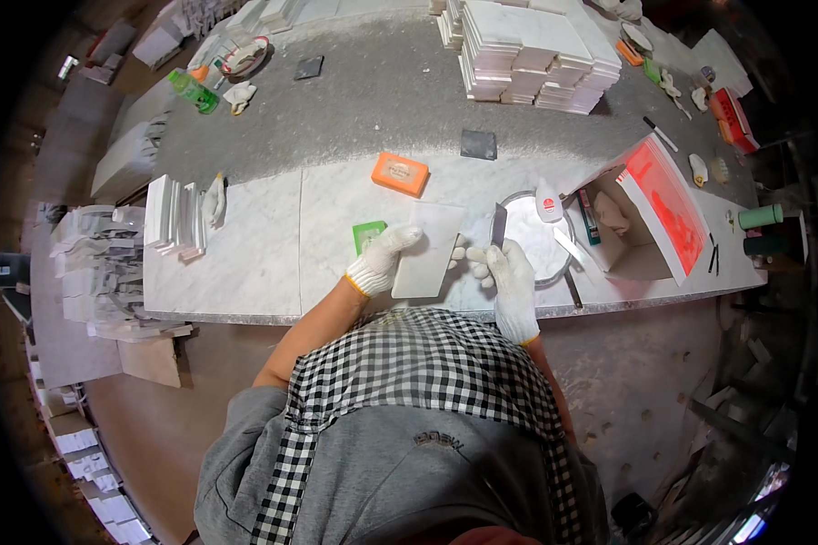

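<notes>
My left hand [386, 259], in a white knit glove, grips a white rectangular tile [430, 250] above the near edge of the marble table. Its thumb lies on the tile's face and fingertips show past the right edge. To the right, my gloved right hand [511, 282] is closed on a small dark grey flat block [499, 225], which points up and away from me. A green packet [368, 236] lies behind my left hand, and an orange block [400, 174] sits beyond the tile. Just past my right hand is a round dish [570, 257] with white material inside.
A white bottle [548, 202] and a white strip [576, 251] rest at the dish. An open cardboard box [641, 241] stands right. Upright tiles [174, 218] stand left; a large tile stack [527, 54] is at the back. A dark square piece [478, 144] lies mid-table.
</notes>
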`<control>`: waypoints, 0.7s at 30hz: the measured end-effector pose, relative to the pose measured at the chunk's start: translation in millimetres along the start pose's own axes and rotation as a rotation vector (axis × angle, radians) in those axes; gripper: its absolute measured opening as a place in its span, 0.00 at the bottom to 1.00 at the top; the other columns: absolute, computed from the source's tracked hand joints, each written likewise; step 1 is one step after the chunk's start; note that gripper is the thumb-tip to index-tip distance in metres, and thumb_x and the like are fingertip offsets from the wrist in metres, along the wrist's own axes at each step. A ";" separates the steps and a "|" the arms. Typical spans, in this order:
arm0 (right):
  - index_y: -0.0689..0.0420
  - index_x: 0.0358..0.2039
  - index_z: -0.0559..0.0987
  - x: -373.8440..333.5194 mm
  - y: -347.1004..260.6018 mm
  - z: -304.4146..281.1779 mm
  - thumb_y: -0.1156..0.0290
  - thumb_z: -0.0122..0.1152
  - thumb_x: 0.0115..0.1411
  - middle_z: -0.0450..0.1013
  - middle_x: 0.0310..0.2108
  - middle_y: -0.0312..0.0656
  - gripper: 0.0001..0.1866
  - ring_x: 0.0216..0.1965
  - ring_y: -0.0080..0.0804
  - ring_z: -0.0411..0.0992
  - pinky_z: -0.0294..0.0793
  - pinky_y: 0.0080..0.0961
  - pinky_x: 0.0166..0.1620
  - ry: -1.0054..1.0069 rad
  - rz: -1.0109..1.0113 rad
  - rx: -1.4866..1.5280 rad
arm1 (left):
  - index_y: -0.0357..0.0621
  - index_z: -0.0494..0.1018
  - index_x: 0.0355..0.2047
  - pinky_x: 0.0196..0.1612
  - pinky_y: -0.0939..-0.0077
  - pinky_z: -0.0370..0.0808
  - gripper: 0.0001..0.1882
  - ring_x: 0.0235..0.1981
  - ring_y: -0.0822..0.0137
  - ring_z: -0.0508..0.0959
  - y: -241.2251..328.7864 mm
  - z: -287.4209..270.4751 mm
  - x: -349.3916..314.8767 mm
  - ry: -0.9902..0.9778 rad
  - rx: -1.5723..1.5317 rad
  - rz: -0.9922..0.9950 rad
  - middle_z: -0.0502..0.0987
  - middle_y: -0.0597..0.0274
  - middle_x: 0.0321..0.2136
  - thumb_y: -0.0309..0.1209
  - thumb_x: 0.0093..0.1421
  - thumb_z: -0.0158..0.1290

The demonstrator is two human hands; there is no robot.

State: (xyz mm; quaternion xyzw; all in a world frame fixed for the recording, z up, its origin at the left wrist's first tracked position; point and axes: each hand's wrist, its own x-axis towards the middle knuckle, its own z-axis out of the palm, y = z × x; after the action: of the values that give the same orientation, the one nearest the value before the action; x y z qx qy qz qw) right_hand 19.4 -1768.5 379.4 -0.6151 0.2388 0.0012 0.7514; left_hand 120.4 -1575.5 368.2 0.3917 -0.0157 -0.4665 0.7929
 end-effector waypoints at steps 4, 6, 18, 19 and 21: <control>0.61 0.43 0.75 -13.3 7.1 12.8 0.60 0.50 0.71 0.78 0.37 0.39 0.15 0.32 0.15 0.66 0.67 0.14 0.36 0.016 0.001 -0.073 | 0.31 0.68 0.59 0.52 0.67 0.78 0.40 0.50 0.61 0.79 7.6 -20.7 -18.5 0.021 0.213 0.038 0.78 0.49 0.49 0.50 0.56 0.63; 0.61 0.45 0.75 -18.7 12.3 24.2 0.60 0.50 0.71 0.78 0.36 0.38 0.16 0.31 0.15 0.67 0.67 0.14 0.36 0.019 0.010 -0.118 | 0.32 0.70 0.56 0.49 0.70 0.77 0.34 0.46 0.67 0.79 7.2 -49.3 -27.6 0.156 0.433 0.025 0.79 0.54 0.46 0.45 0.58 0.63; 0.63 0.47 0.75 -19.0 51.1 85.6 0.64 0.50 0.71 0.77 0.33 0.37 0.15 0.27 0.14 0.67 0.66 0.14 0.30 -0.037 0.092 -0.174 | 0.40 0.80 0.42 0.34 0.76 0.75 0.15 0.30 0.74 0.77 55.0 -120.4 -69.8 0.321 0.987 -0.131 0.81 0.66 0.30 0.35 0.59 0.62; 0.63 0.47 0.74 -15.6 58.7 86.6 0.64 0.50 0.71 0.77 0.32 0.37 0.15 0.27 0.14 0.66 0.66 0.14 0.29 -0.018 0.106 -0.148 | 0.40 0.81 0.42 0.32 0.76 0.74 0.15 0.28 0.74 0.77 65.2 -109.3 -70.7 0.328 1.004 -0.178 0.81 0.66 0.29 0.36 0.59 0.63; 0.63 0.47 0.74 -10.5 74.1 87.2 0.63 0.49 0.71 0.77 0.32 0.37 0.15 0.26 0.14 0.66 0.65 0.13 0.27 0.005 0.134 -0.075 | 0.42 0.81 0.40 0.29 0.75 0.73 0.15 0.26 0.73 0.76 67.6 -103.4 -60.3 0.293 1.111 -0.144 0.80 0.66 0.27 0.37 0.57 0.63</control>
State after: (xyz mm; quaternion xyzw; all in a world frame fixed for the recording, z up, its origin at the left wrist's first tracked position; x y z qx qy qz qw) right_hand 19.3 -1666.7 326.0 -0.6253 0.2812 0.0590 0.7256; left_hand 175.9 -1450.0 360.1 0.8098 -0.1215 -0.3818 0.4285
